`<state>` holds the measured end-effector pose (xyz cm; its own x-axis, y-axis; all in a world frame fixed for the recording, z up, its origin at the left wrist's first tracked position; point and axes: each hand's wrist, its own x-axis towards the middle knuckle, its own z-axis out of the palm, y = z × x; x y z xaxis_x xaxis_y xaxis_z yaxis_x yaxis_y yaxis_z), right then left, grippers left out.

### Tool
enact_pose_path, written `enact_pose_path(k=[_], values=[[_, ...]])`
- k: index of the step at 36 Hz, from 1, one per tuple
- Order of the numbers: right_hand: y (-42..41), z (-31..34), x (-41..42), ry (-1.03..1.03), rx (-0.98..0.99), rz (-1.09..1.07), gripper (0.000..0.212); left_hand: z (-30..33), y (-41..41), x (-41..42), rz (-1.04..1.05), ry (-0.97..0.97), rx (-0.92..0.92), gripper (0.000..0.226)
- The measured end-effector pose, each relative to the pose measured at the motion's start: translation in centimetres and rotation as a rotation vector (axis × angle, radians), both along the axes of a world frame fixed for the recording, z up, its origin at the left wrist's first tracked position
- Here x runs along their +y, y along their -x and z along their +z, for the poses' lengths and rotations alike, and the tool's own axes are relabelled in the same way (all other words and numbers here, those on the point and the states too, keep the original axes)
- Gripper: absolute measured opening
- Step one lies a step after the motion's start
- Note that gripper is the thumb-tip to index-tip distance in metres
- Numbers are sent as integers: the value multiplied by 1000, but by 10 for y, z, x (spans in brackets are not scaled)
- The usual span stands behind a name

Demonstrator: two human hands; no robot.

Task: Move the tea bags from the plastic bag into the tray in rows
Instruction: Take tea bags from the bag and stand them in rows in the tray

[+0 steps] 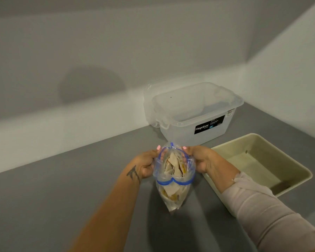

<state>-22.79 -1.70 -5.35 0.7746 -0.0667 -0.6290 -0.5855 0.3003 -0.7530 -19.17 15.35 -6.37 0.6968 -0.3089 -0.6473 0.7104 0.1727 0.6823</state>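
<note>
Two hands hold one plastic bag above the grey desk, in front of the person. Going left to right: the left hand, on a bare forearm with a dark tattoo near the wrist, pinches the left side of the bag's mouth, thumb on the near face and fingers curled behind. The bag hangs between both grips with its long axis running from the far, upper end, where the blue zip strip is pulled apart into an open loop, down toward the person, where the closed bottom points at the desk. Whether that bottom touches the desk or hangs just above it I cannot tell. Tea bags, pale paper with some yellow, lie jumbled inside, some showing through the open mouth and more bunched in the lower half. The right hand, coming from a light long sleeve, pinches the right side of the mouth in the same way. Behind the bag stands a clear storage box with a black label, against the white wall. To the right lies the beige tray, just beside the right wrist.
</note>
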Motion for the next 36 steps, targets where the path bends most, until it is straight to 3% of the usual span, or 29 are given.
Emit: enact_pose_path(k=[3,6,11,15,21,27,31,36], values=[[1,-13,3,-61,24,-88,20,4,0,-2,-22,-139,-99,31],[2,-19,4,-139,20,-215,24,15,3,-4,-138,-463,-259,51],[6,-23,4,-241,-14,-317,24,29,2,3,-420,-944,-383,45],[10,-22,8,-301,-49,-304,19,40,-4,4,-531,-999,-328,26],[20,-25,11,-333,-92,-223,17,44,-17,7,-403,-1181,-571,20],[31,-33,9,-98,-58,50,18,40,-22,4,-266,-1170,-794,17],[32,-26,13,107,-30,194,28,31,-18,1,-250,-1178,-816,23],[31,0,25,609,31,345,29,25,-14,0,-230,-1193,-789,38]])
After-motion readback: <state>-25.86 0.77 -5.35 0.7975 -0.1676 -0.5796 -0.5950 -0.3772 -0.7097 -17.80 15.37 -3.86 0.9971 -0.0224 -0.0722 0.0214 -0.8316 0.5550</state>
